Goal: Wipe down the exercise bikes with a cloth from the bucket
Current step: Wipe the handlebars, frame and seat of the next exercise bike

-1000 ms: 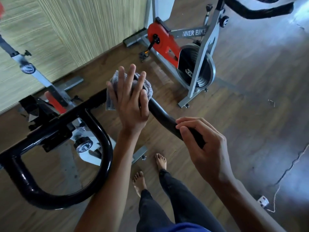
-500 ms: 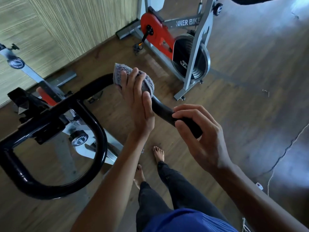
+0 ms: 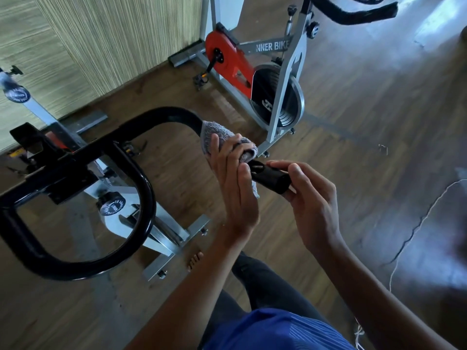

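Cloth [image 3: 223, 136] wrapped round handlebar [image 3: 161, 115], left hand [image 3: 235, 190] grasping it, right hand [image 3: 313, 206] seemingly pinching handlebar end

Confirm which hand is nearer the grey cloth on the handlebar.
Left. The left hand is wrapped around the grey cloth on the handlebar; the right hand holds the bar's end, just past the cloth.

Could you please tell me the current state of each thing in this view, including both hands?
cloth: wrapped round the handlebar near its end, gripped by the left hand.
handlebar: end held by the right hand, cloth on it.
left hand: grips the cloth against the bar.
right hand: holds the handlebar's end.
second bike: upright on the floor, untouched.
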